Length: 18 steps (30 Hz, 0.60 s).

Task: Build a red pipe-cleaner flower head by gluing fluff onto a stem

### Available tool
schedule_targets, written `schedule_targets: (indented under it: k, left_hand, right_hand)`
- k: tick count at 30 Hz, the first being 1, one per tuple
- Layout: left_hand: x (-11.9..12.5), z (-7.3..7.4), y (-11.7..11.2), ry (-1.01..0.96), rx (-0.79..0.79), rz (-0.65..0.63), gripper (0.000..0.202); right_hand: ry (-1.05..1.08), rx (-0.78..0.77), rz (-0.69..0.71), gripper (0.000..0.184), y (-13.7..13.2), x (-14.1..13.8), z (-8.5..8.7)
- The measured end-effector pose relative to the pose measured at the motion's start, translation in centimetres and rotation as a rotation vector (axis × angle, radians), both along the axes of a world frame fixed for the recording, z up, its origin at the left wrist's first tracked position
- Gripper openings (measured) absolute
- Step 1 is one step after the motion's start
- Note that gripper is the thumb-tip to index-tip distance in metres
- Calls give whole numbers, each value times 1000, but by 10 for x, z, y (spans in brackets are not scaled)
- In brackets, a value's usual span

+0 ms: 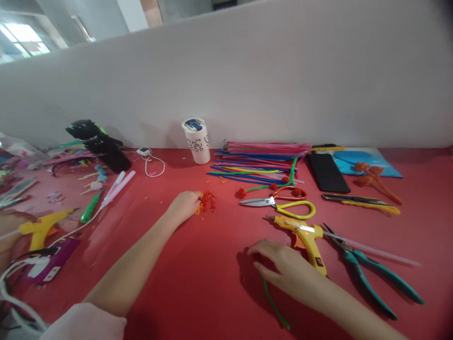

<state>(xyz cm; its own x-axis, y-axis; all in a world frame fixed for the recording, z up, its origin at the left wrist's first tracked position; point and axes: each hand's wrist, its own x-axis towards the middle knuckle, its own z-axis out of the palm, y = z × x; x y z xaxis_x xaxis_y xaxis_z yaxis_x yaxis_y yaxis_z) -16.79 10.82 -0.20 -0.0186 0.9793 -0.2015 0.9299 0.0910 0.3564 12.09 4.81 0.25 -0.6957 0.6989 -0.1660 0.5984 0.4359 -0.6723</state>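
Note:
My left hand (184,205) rests on the red table, its fingers drawn together at a small heap of red and orange fuzz clippings (208,201). Orange bits show right at its fingertips. Nearer to me, my right hand (278,263) is curled with thumb and fingers pinched around a green pipe cleaner (274,302), whose tail runs down toward the table's near side. The pipe cleaner's upper end is hidden by the fingers. Just beyond that hand lies a yellow glue gun (307,231). Scissors (276,202) with one red and one yellow handle lie above it.
Bundled pipe cleaners (262,160) lie at the back, beside a white cup (197,141). Teal-handled pliers (368,269) and a black phone (327,173) are on the right. Leftward are a black bottle (102,146), a purple power strip (53,262) and another person's arm (10,231).

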Motion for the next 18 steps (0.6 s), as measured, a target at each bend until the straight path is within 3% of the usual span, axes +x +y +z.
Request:
schedule_targets:
  k: [5,10,12,18]
  left_hand:
    - [1,1,3,-154,1,97,33]
    - [-8,12,-4,-457,22,262,11]
    - [-5,18,-11,-635,4,307,10]
    - [29,30,-34,-1076,-130,330,18]
  right_hand:
    - [14,25,-29,24,1,4,-3]
    - [141,67,-176,20,13,5,4]
    - [249,34,-241,15,21,-5,12]
    - [488,-84,-245,14,48,-64,31]
